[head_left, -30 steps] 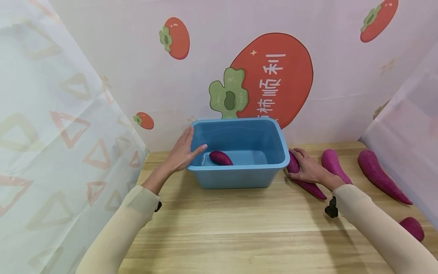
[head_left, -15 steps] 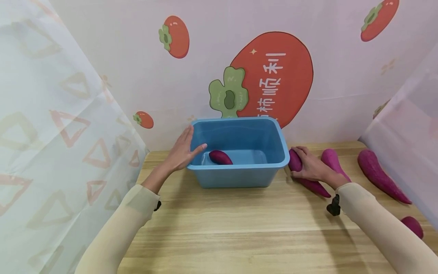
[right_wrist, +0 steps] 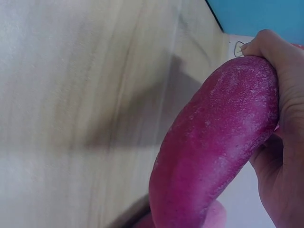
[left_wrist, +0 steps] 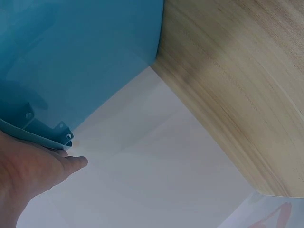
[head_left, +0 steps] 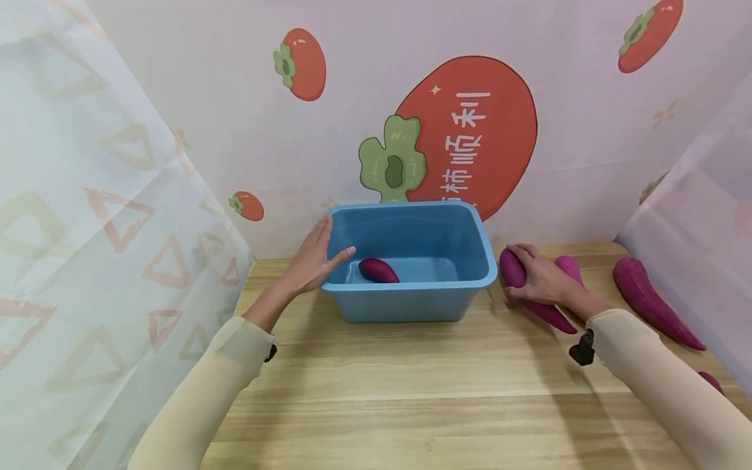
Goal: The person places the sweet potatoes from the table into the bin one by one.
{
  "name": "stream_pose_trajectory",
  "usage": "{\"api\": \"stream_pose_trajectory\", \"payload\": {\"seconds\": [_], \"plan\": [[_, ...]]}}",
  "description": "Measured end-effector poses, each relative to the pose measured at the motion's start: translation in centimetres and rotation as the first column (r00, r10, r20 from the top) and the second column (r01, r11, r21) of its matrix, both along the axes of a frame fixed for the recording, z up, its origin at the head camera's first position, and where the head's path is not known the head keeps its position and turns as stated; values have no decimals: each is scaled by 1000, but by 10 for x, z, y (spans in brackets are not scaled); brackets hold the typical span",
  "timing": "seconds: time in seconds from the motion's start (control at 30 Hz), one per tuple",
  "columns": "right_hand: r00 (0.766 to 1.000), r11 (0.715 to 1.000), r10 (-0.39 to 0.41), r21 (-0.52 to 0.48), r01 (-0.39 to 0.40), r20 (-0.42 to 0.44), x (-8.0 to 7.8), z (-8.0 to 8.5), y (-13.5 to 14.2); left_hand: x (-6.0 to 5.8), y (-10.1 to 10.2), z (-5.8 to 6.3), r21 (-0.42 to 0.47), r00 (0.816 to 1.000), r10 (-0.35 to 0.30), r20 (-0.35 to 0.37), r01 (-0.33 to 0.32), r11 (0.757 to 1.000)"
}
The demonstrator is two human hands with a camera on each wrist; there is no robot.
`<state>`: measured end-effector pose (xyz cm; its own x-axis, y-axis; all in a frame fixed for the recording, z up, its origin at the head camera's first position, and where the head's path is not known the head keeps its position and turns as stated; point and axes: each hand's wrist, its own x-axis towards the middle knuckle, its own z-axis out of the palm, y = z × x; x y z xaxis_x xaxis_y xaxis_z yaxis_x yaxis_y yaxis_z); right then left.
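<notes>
A light blue plastic bin (head_left: 405, 305) stands at the back of the wooden table, with a small purple sweet potato (head_left: 378, 270) on its floor. My left hand (head_left: 311, 261) rests on the bin's left rim, fingers straight and thumb over the inside; the left wrist view shows it under the rim's edge. To the right of the bin, my right hand (head_left: 543, 281) grips a long purple sweet potato (right_wrist: 213, 142) by its thick end. Its thin tip points towards the near right. In the right wrist view its shadow falls apart from it on the table.
Behind the right hand lies a pinker sweet potato (head_left: 570, 266), partly covered. Another long one (head_left: 652, 303) lies by the right wall sheet. The right sleeve hides most of a further purple one (head_left: 712, 381). A printed sheet (head_left: 305, 150) closes off the back.
My right hand has moved a little to the right and away from the bin, carrying the long sweet potato with it. The left hand and the bin have stayed put.
</notes>
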<state>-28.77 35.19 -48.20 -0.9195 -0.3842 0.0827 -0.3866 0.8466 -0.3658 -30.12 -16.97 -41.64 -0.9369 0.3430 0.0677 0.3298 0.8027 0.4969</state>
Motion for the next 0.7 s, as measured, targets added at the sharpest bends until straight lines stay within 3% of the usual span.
{"api": "stream_pose_trajectory", "payload": {"seconds": [0.3,0.7], "plan": [[997,1000,31,3,-31,-73,1,20,3,1,0,0,8,1000,2,-1,-2,1000],[990,996,87,8,-87,-108,1,42,6,-1,0,-1,9,1000,-3,4,3,1000]]}}
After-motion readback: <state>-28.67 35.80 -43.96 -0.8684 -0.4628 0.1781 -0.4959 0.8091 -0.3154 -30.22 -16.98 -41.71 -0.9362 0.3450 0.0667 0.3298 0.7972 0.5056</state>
